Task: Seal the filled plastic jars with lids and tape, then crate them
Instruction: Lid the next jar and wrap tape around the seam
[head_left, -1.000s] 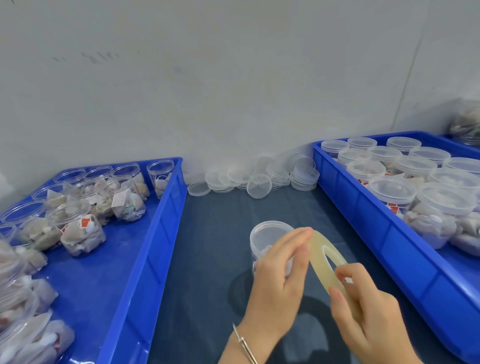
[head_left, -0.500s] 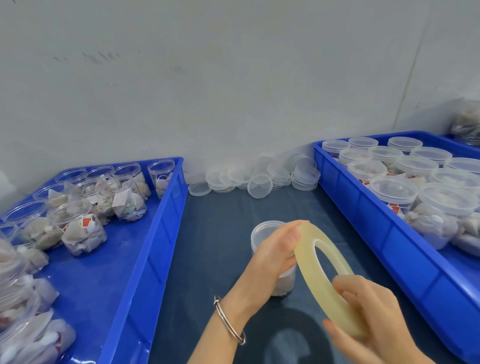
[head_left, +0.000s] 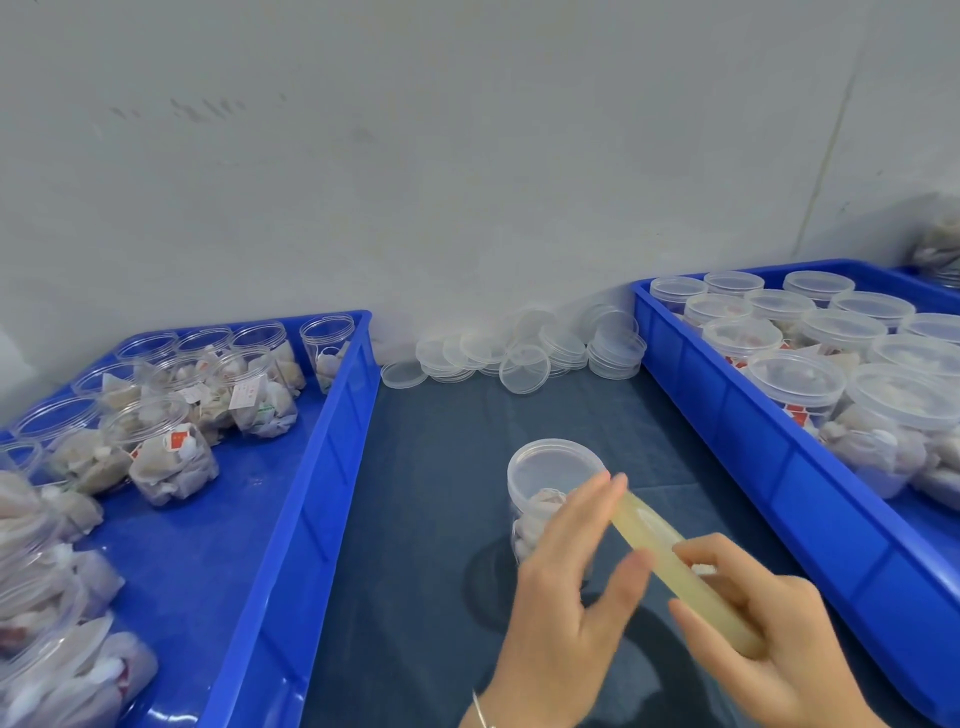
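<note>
Jar (head_left: 540, 499): lidded, lower half hidden behind left hand (head_left: 566, 613), fingers straight, blurred.
Tape roll (head_left: 675, 561): edge-on, pinched by right hand (head_left: 763, 639); near end hidden.

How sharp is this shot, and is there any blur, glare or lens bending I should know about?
Head view: the left hand is motion-blurred at its fingertips, while the right hand and tape roll are a little soft; the lidded jar is fairly crisp; the blue crates' edges splay outward, wide-angle style; lighting is soft, with no harsh glare.
</note>
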